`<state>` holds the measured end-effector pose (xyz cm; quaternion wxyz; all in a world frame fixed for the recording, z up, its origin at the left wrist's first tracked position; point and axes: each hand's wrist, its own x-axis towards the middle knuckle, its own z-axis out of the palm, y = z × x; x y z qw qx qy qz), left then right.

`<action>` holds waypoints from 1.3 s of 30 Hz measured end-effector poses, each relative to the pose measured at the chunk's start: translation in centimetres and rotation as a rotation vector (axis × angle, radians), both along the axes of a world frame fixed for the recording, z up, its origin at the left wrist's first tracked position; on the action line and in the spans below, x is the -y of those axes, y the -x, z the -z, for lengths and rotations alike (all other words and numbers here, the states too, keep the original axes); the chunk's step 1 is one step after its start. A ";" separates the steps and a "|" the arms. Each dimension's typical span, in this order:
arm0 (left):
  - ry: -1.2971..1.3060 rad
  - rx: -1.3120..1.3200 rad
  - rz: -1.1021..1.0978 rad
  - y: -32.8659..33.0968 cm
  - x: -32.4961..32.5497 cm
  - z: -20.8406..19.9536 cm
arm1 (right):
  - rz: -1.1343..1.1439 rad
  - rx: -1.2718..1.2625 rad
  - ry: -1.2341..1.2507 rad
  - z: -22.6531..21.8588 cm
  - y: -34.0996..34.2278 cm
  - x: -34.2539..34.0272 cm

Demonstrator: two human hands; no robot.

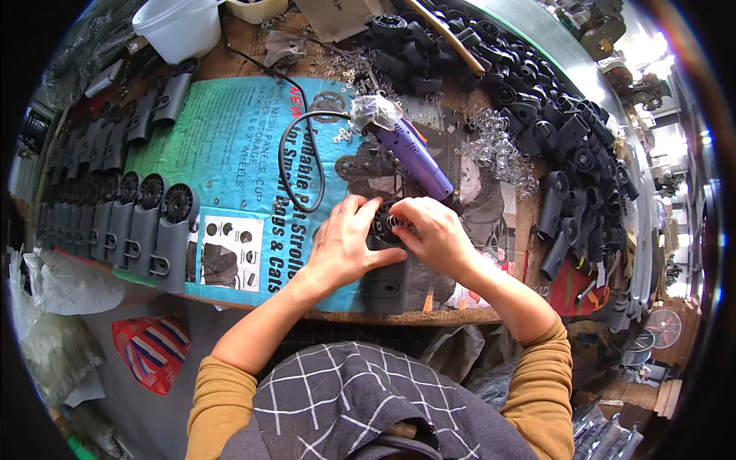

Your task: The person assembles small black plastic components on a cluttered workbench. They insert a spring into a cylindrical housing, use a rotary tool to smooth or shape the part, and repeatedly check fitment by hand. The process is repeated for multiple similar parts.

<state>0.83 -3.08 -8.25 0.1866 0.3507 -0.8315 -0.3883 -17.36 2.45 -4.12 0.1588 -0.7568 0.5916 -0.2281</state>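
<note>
A brown wooden table (249, 34) has a blue and green printed sheet (199, 130) spread over it. Grey parts with round black wheels (142, 238) stand in rows on the left, and a big pile of dark parts (586, 157) fills the right. Shiny springs (498, 146) lie near that pile, and a purple tool (418, 161) sits in the middle. A white tub (180, 34) stands at the back. A red bag (151, 353) is on the floor, and a fan (664, 328) is far off to the right. The dark part (386, 287) lies at the near edge, under the hands. The left hand (349, 241) is spread beside its round end; I cannot tell how tightly it holds on. The right hand (433, 230) pinches a small metal coil (397, 221) over that end. Fingers hide much of the round end. The black rim cuts off the room, and bright lights blur the right side.
</note>
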 end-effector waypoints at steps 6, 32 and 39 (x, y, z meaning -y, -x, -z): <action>-0.058 0.003 0.018 0.0 0.4 -0.4 | 0.149 0.174 -0.072 -3.2 2.7 2.5; -0.931 -0.792 0.033 0.5 -0.8 -5.6 | 0.195 0.138 0.103 -7.9 -0.3 -4.0; -0.123 -0.141 0.058 -1.0 1.2 -2.3 | 0.539 0.300 -0.165 -1.5 2.1 -7.3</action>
